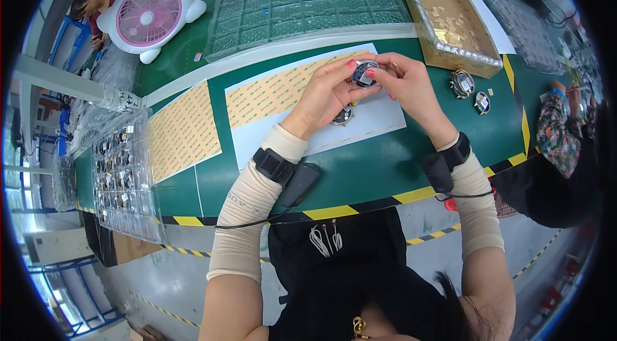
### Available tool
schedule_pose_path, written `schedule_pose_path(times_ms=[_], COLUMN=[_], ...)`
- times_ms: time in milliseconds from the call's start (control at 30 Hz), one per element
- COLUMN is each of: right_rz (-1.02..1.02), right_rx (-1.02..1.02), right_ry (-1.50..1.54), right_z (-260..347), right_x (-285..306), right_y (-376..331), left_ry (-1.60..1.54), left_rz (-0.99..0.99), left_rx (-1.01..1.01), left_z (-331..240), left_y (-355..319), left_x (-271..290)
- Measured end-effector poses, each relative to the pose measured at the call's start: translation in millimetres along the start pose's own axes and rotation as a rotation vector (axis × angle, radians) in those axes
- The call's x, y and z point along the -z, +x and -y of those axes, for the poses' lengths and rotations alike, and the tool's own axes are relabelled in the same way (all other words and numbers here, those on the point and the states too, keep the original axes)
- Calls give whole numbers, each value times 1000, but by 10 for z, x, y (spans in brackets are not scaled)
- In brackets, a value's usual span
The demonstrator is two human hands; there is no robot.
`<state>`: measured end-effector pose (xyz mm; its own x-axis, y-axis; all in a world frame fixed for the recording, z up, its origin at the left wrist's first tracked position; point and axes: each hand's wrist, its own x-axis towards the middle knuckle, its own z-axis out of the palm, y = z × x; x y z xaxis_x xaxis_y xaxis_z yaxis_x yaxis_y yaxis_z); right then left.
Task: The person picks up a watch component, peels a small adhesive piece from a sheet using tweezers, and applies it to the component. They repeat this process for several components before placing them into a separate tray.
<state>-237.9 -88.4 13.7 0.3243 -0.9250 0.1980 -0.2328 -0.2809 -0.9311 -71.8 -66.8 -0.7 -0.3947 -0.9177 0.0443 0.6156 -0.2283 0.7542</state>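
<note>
My left hand (319, 97) and my right hand (410, 82) meet above the white sheet (380, 121). Between their fingertips they grip a small round electronic module (366, 75), dark with a silvery piece on its face. My right thumb presses on its face, and the left fingers hold its left edge. Just below, partly hidden by my left hand, a second round module (344, 116) with a metal rim lies on the sheet. A beige strip of sticker backing with green print (263, 102) covers the sheet's far part.
Another beige sticker sheet (183, 132) lies to the left, near a clear tray of modules (116, 174). Two round modules (461, 84) sit on the right, below a box of small beige pieces (421, 10). Behind are clear trays (308, 0) and a pink-white fan (151, 13). Other people work on both sides.
</note>
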Motion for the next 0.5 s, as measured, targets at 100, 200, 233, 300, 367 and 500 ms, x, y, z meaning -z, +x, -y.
schedule_pose_path(times_ms=[100,200,233,300,367,500], right_rz=[119,161,156,131,115,-19], right_rx=[-160,-77,-85,-63,-60,74], right_ry=[136,54,50,67,75,-104], right_z=[55,39,19,-42,-96,-130], right_x=[68,83,88,84,62,18], right_y=[7,3,-3,-18,-40,-54], left_ry=[-60,0,-7,38,57,139], left_rz=[-11,12,16,-15,-30,-19], left_rx=[29,19,26,14,15,-39], left_z=[13,30,46,75,107,131], left_y=[-31,-58,-64,-79,-68,-32], left_x=[-2,-1,-16,-63,-75,-101])
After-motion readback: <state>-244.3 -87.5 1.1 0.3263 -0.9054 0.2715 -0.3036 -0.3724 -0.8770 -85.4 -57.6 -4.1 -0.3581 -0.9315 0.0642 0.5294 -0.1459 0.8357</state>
